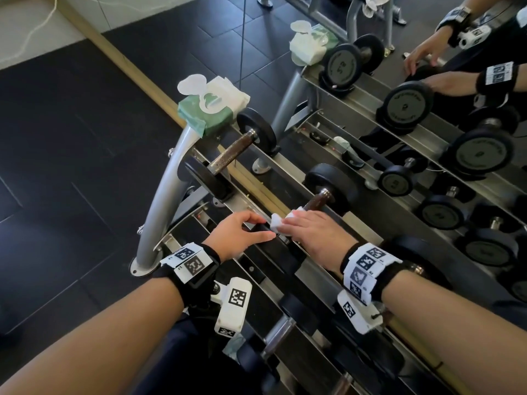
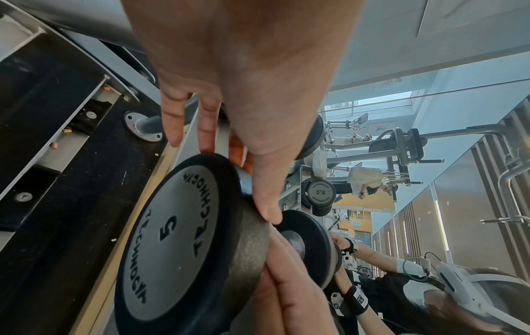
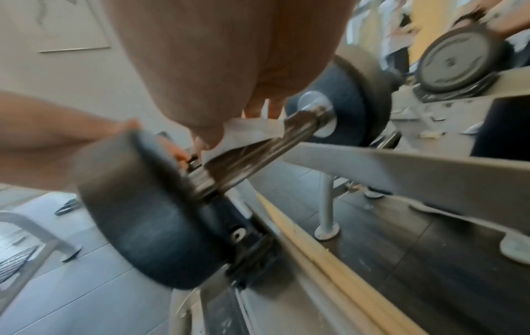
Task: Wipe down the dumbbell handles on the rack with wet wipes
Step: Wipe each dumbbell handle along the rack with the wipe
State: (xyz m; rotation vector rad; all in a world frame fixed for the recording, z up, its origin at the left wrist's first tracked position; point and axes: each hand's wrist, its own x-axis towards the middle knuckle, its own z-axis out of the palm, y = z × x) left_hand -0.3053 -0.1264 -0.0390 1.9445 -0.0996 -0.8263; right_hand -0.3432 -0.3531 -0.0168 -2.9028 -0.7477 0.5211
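1. The right hand (image 1: 310, 232) had its grip clamped on a white wet wipe (image 1: 281, 221), pressing it onto the handle (image 1: 319, 199) of the 5 dumbbell (image 2: 183, 244), which sat on the top rail of the rack (image 1: 162, 201).
2. From the head view most of that handle was buried under the hand, only a rusty stub showed near the far weight head.
3. The left hand (image 1: 239, 230) gripped the near weight head; its fingers (image 2: 206, 127) curled over the rim. That head was nearly hidden in the head view.
4. The right wrist shot was pretty blurry, so I couldn't tell how far the wipe wrapped round the bar.
5. The wipes pack (image 1: 212, 108) sat on the rack's end, lid flipped open, beside the other dumbbell (image 1: 231, 155).
6. Lower rack rows were cut off by the arms.
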